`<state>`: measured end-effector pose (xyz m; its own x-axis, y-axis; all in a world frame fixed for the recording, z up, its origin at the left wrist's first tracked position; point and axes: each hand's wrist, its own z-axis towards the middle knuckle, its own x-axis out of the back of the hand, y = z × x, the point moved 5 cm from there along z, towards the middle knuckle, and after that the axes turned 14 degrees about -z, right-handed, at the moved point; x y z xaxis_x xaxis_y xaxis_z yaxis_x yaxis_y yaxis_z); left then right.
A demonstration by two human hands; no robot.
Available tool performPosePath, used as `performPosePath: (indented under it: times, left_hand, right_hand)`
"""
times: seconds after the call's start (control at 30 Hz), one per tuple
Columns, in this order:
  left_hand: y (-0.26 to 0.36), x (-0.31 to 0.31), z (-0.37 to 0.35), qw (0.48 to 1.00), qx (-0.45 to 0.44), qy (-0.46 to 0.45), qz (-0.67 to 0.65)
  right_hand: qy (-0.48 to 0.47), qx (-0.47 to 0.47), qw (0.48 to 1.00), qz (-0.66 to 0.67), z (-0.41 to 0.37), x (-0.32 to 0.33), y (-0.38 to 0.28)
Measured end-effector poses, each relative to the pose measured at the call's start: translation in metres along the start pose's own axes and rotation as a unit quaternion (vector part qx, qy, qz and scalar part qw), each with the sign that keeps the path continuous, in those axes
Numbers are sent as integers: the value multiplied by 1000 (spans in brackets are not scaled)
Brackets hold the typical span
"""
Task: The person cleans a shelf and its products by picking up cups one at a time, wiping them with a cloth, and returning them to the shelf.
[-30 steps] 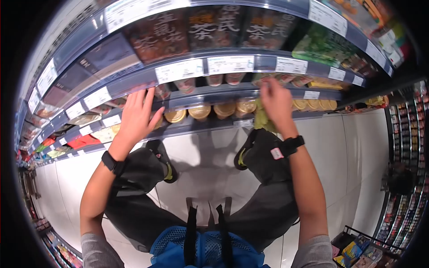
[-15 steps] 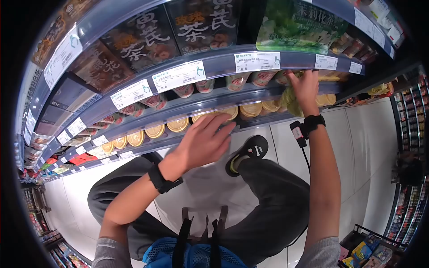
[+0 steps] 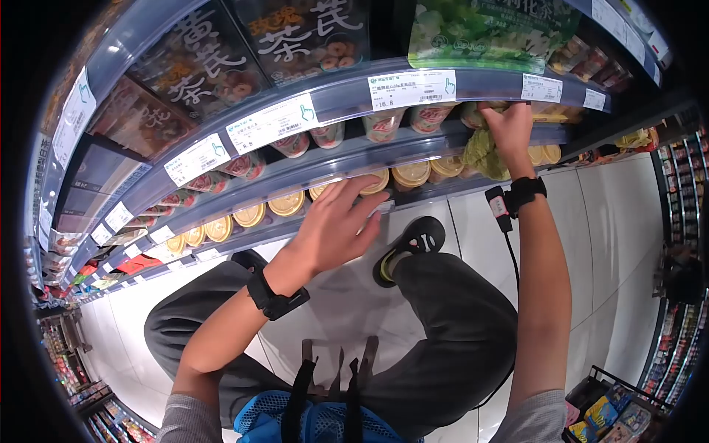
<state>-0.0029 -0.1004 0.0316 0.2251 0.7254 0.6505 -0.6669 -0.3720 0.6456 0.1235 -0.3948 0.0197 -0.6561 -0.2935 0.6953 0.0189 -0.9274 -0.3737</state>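
My right hand [image 3: 509, 133] reaches into the shelf under the price-tag rail, its thumb and fingertips partly hidden at a cup. A crumpled yellow-green cloth [image 3: 484, 153] hangs below that hand over the shelf edge. Fingers spread, my left hand [image 3: 336, 229] is held in front of the lower shelf, near the gold-lidded jars [image 3: 286, 202], with nothing in it. Printed paper cups [image 3: 384, 124] stand in a row on the shelf above the jars.
Dark tea boxes [image 3: 306, 44] and a green pouch [image 3: 480, 37] stand on the upper shelf. A black basket of snack packs [image 3: 609, 413] is at the lower right. My shoe [image 3: 408, 251] rests on the tiled floor [image 3: 554, 295].
The view has shifted a little against the shelf. My right hand is still at the shelf with the cloth below it. My left hand's fingers have spread slightly.
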Motion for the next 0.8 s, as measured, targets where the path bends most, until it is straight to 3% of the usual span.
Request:
performPosePath:
  times: [0.4,0.5,0.57,0.7,0.8]
  left_hand:
    - [-3,-3,1,1000,20,-7,-20]
    - [0,-5,3,1000,-19,0,-16]
    - [-3,-9,3,999,21,-22,-31]
    - [2,-14,14,999,20,-23,-45]
    - [10,-21,37,998,-48,9,-31]
  right_hand:
    - [-17,27,999,41,3,-1,-3]
    - [-62,19,996,65,4,7,-9]
    - [-123,-17,988,93,3,6,-10]
    - [-60,-42,987,141,-11,27,-11]
    - [20,-51,996,73,-25,38,-12]
